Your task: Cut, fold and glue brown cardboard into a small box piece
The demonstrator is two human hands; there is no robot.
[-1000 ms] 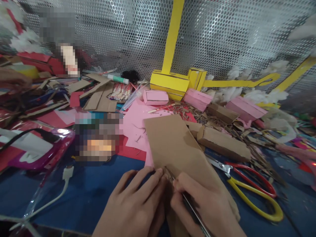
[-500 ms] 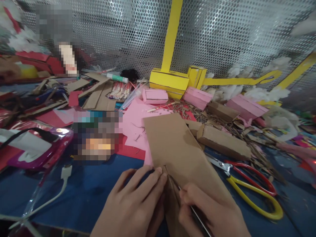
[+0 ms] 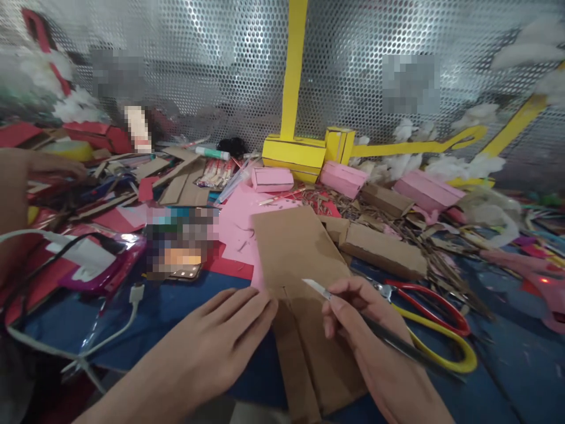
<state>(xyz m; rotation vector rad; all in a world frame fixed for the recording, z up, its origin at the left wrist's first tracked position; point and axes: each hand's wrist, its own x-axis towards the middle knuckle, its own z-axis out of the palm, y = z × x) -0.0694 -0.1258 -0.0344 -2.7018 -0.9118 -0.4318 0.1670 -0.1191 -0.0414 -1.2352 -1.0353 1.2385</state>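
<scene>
A craft knife [image 3: 392,341] is held in my right hand [image 3: 359,321]. Its pale blade points up and left, above the brown cardboard sheet [image 3: 295,247]. A long cut line runs down the sheet, setting off a narrow cardboard strip [image 3: 295,371] along its lower left side. My left hand [image 3: 233,327] lies with fingers stretched out, the fingertips at the strip's left edge near the top of the cut. Beside my right hand, partly behind it, lie scissors [image 3: 441,312] with one red and one yellow handle.
Pink paper [image 3: 236,229] lies beyond the sheet. Cardboard blocks [image 3: 384,250], pink boxes [image 3: 271,179] and a yellow construction [image 3: 293,156] stand farther back. A white cable [image 3: 128,324] crosses the blue table at left. Another person's arm [image 3: 17,188] reaches in at far left. A pink glue gun [image 3: 529,274] lies right.
My right hand has lifted the knife from the cut and turned it, so the blade points up-left. My left hand has shifted slightly left, and the cut strip shows more. The view has turned slightly.
</scene>
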